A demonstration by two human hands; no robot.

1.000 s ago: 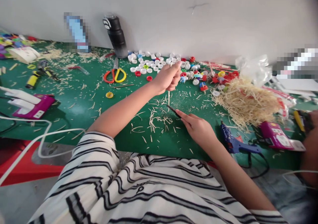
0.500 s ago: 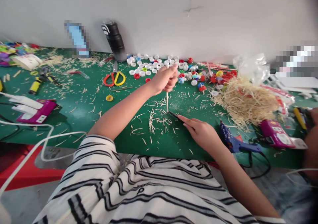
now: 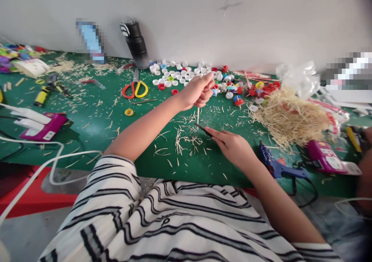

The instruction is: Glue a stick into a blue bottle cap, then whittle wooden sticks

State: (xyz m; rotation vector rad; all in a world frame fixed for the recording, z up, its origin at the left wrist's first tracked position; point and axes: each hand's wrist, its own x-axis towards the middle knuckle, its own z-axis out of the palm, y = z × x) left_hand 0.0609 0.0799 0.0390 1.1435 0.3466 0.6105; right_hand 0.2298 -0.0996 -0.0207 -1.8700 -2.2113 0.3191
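My left hand (image 3: 200, 88) is closed around a thin pale wooden stick (image 3: 198, 116), which points down toward the table. Its top is mostly hidden by my fingers. In my right hand (image 3: 234, 145) is a slim dark tool (image 3: 204, 130), with the index finger stretched along it. The tool's tip meets or nearly meets the stick's lower end; whether it is a knife or a file I cannot tell. Curled wood shavings (image 3: 188, 141) lie on the green table (image 3: 151, 165) below.
Bottle caps (image 3: 174, 76) and a black bottle (image 3: 135, 45) stand at the back, near scissors (image 3: 135, 88). On the right are a heap of wood strips (image 3: 296, 118), a blue glue gun (image 3: 279, 167) and a purple power strip (image 3: 324, 157). Another person's arm (image 3: 364, 169) shows at the right edge.
The slim tool and my right hand have moved slightly up and away from me. My left hand still grips the stick, tilted slightly differently. The whole view has shifted a little.
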